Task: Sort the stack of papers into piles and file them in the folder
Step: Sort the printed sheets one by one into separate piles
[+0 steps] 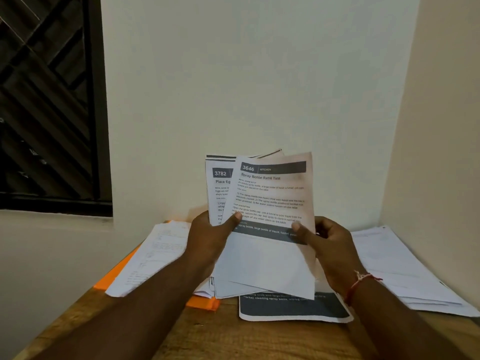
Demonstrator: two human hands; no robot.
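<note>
**What the Papers Are Hiding**

The front sheet is covering most of the sheet behind it, cutting that title off at "Place Eg". The left pile is hiding much of the orange folder, and its print is showing too faint to read. The right pile is running off the right edge.

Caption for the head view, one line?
Mid-sort, left hand and right hand hold up printed sheets, sheet 3646 foremost, above paper piles and an orange folder on a wooden table.

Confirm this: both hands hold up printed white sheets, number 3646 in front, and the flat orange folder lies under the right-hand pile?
Wrong side: the head view shows the flat orange folder under the left-hand pile of white papers; the rest holds.
</note>
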